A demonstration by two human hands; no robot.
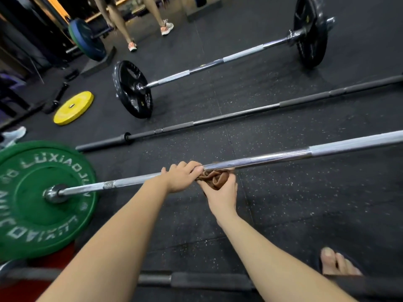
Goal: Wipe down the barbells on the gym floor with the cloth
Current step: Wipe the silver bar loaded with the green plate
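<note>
A silver barbell (pixel 283 154) with a green plate (pixel 32 214) on its left end runs across the floor in front of me. My left hand (pixel 182 178) grips its shaft from above. Right beside it, my right hand (pixel 224 192) holds a crumpled brown cloth (pixel 214 178) against the underside of the shaft. Beyond lie a bare black barbell (pixel 218 118) and a silver barbell with black plates (pixel 218 62). Another bar (pixel 196 280) lies at the bottom edge, partly hidden by my arms.
A yellow plate (pixel 73 107) lies flat on the black rubber floor at the left. A blue and green loaded bar (pixel 87 39) stands at the back left. A person's legs in orange shoes (pixel 132 45) are at the back. My sandalled foot (pixel 337 263) shows bottom right.
</note>
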